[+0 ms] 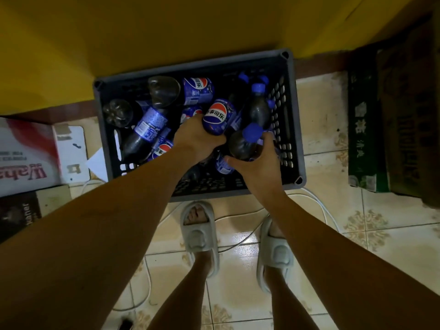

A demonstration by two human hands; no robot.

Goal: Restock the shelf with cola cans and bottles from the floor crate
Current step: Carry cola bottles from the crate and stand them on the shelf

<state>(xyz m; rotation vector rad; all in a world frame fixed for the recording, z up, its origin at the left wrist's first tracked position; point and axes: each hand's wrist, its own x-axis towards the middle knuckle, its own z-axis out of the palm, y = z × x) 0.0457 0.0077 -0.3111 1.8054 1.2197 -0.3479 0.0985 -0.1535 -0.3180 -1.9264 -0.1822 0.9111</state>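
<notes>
Grey crate (pixel 294 120) holds perhaps eight bottles; two hands (pixel 197 139) each grip one.

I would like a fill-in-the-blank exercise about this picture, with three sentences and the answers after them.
1. The left hand grips a cola bottle whose label is mostly ____ in colour.
2. The right hand holds a bottle with a blue cap above the dark ____.
3. The person's feet, in pale ____, stand on the tiled floor.

Missing words: blue; crate; slippers
</notes>
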